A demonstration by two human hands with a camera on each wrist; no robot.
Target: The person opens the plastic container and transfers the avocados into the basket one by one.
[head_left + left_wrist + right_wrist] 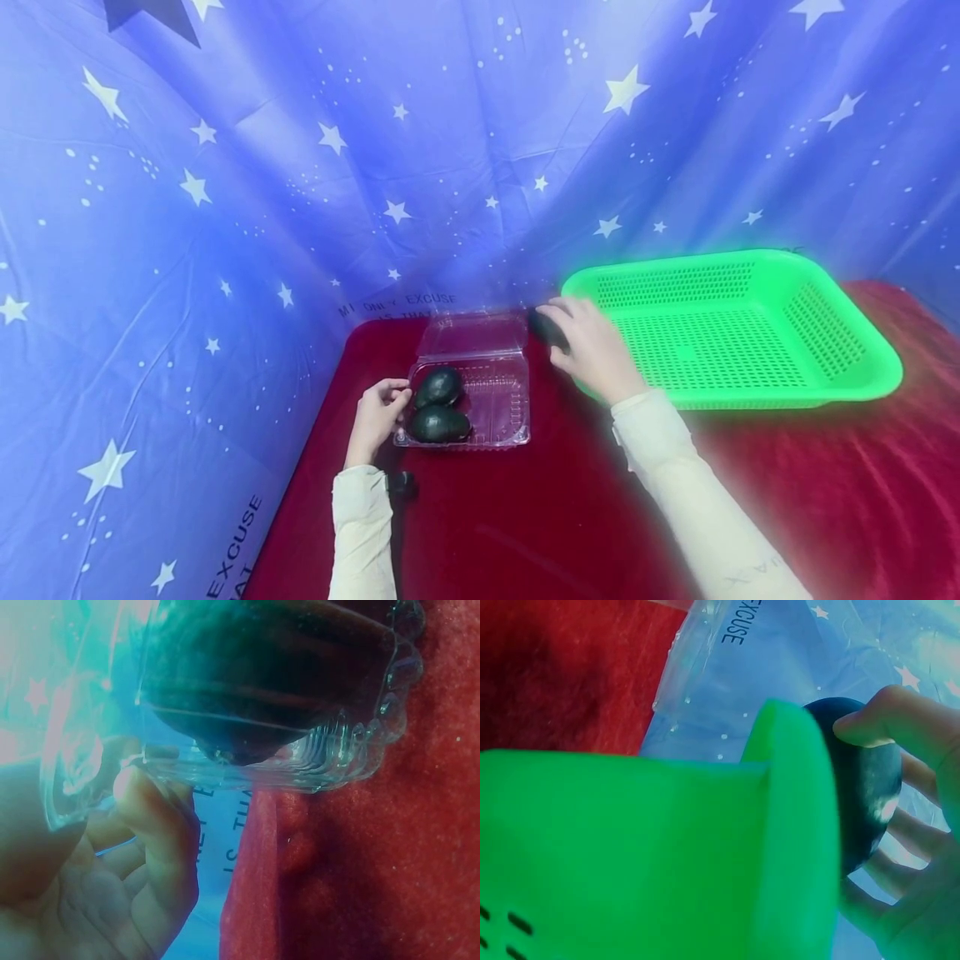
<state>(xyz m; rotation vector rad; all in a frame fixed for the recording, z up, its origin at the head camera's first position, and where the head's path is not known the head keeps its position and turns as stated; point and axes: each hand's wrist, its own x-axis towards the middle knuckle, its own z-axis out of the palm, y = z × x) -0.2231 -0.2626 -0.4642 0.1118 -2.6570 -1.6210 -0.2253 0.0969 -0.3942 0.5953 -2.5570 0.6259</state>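
Avo (864, 796) in R hand (595, 346)

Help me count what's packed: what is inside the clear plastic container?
Inside the clear container, two dark fruits lie in the left half, one behind the other. Whatever is directly beneath them is covered and cannot be seen.

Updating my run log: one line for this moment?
left hand: pinches clear container; right hand: grips avocado beside green basket; container: two avocados inside; lid: open
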